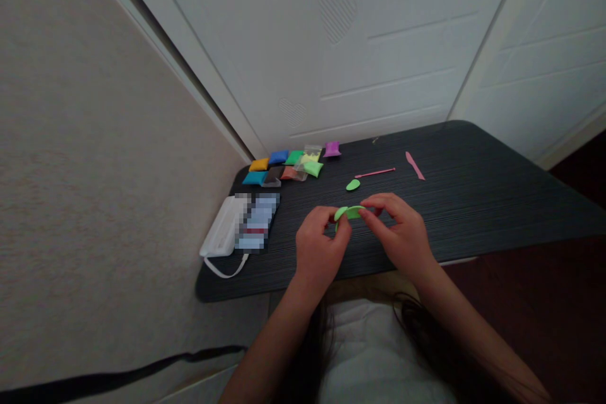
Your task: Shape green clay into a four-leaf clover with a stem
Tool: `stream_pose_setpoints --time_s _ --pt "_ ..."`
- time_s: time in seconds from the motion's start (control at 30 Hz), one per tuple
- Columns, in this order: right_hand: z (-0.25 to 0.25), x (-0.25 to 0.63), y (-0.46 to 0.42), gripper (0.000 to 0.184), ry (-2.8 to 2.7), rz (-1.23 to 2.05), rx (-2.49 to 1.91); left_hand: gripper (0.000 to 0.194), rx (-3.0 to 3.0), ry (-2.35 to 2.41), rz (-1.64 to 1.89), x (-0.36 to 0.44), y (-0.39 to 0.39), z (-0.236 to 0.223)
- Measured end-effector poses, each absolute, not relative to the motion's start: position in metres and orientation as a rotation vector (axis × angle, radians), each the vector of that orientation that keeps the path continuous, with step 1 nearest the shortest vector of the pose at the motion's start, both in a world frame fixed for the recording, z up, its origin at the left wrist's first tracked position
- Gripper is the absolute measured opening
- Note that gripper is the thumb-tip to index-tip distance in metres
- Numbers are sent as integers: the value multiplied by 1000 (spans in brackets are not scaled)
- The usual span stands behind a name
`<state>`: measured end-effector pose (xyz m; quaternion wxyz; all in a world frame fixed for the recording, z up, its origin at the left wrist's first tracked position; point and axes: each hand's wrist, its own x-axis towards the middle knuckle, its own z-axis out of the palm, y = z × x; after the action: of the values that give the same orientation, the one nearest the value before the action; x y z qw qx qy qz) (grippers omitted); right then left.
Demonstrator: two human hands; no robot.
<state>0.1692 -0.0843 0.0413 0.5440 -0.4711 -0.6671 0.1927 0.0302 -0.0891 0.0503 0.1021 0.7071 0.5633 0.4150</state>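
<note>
Both my hands meet over the near middle of a dark table (497, 196). My left hand (319, 246) and my right hand (402, 233) pinch a flat piece of green clay (349, 212) between their fingertips, each gripping one end. A second small green clay piece (353, 185) lies on the table just beyond them.
Several coloured clay packets (288, 167) lie in rows at the table's far left. A pink stick tool (376, 172) and a pink knife tool (415, 165) rest behind the hands. A white case with a strap (222, 230) sits at the left edge. White doors stand behind the table.
</note>
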Motion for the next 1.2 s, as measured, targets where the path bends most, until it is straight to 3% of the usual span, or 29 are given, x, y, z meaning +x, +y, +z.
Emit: stream_pose_setpoints --time_s 0.2,0.47,0.8,1.2 --pt "41 168 -85 6 -1572 435 -1117 8 2085 1654 1267 31 -90 49" --pt "41 169 -87 17 -1557 452 -1148 9 2016 1703 1290 32 -91 49" --pt "42 165 -89 9 -1536 460 -1195 11 1961 1722 1287 32 -92 49" --pt "41 161 -90 13 -1475 414 -1192 11 1935 1697 1325 34 -93 49"
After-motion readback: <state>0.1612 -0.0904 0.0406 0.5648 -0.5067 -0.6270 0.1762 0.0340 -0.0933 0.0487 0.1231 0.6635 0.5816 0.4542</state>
